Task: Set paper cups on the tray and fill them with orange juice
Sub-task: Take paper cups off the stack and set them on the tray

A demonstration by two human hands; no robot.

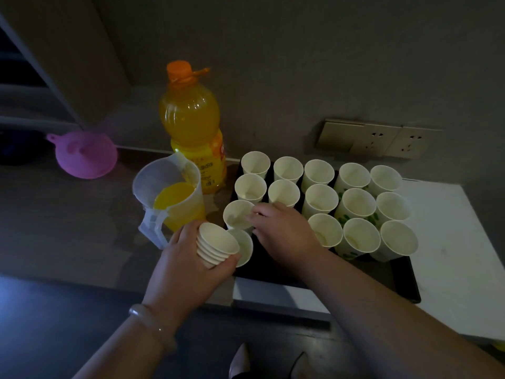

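My left hand (188, 258) is wrapped around a short stack of nested white paper cups (217, 246). The stack is tipped with its mouth toward the right, just over the near left corner of the flat black rectangular tray (404, 283). My right hand (284, 233) lies palm down over the tray's left half, fingertips (252, 214) at the rim of one upright cup (236, 214). The light is dim and the hand covers its own grip, so I cannot tell whether it pinches that rim or only touches it. Another single cup (246, 250) stands just beside the stack, partly hidden behind it. My right forearm crosses the tray's near edge and hides part of it.

The rest of the tray carries rows of upright white paper cups (355, 203), packed rim to rim, some with green print on their sides. The tray lies on a white surface (451, 242) that adjoins a dark surface (68, 214) on the left.

Just left of the tray, close to my left hand, stands a translucent plastic pitcher (169, 192) with orange juice in its lower part. Behind it is a large clear plastic bottle of orange juice (191, 124) with an orange cap. Further left a pink plastic funnel (86, 155) lies on the dark surface. A beige wall socket (374, 140) sits behind the tray.
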